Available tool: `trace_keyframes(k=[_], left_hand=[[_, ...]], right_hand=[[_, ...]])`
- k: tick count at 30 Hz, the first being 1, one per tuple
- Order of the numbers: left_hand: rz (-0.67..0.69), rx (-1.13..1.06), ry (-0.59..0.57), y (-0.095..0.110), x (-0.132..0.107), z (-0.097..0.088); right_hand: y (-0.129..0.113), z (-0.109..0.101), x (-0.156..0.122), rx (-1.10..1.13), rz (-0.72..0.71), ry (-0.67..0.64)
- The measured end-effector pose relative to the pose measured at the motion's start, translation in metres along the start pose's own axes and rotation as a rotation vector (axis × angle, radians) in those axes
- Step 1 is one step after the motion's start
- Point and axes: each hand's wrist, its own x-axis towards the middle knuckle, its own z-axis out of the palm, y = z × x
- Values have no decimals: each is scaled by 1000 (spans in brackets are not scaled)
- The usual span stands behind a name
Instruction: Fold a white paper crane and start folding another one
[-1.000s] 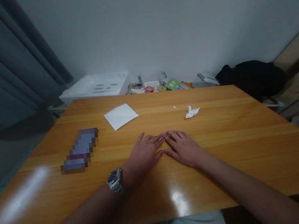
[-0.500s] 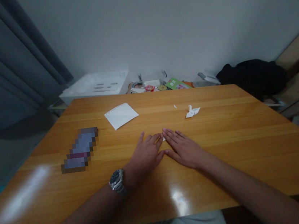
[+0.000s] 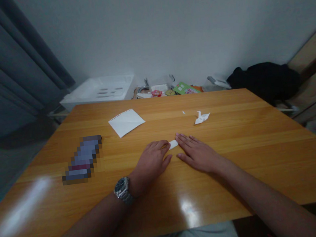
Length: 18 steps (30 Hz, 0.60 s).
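A small folded strip of white paper (image 3: 173, 144) lies on the wooden table between my hands. My left hand (image 3: 154, 158) rests at its left end, fingertips on the paper and thumb apart from the fingers. At the right end, my right hand (image 3: 195, 150) lies flat, with its fingers stretched out and touching the paper. The fingers cover both ends of the strip. Farther back to the right stands a folded white paper crane (image 3: 202, 117).
A white sheet with a perforated edge (image 3: 126, 122) lies back left, and a pixelated phone-like object (image 3: 82, 158) is left of my hands. A paper scrap (image 3: 183, 112) lies near the crane. Behind the table are a white tray (image 3: 99, 89) and a green booklet (image 3: 184, 88).
My hands have moved slightly apart, uncovering more of the folded paper. The left fingers, spread before, are now closer together. The view has shifted a little.
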Motion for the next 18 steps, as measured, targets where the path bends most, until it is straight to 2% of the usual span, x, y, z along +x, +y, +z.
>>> trace_keyframes(k=[11,14,18], left_hand=[[-25,-30,52,-7,11,4],[-38,-20,49,-8,13,5],[-26,-15,24,-9,13,2]], right_hand=[[-3,-4,6,-23,-29,44],[-2,-6,6,-42,-71,41],[1,-8,7,13,-103,102]])
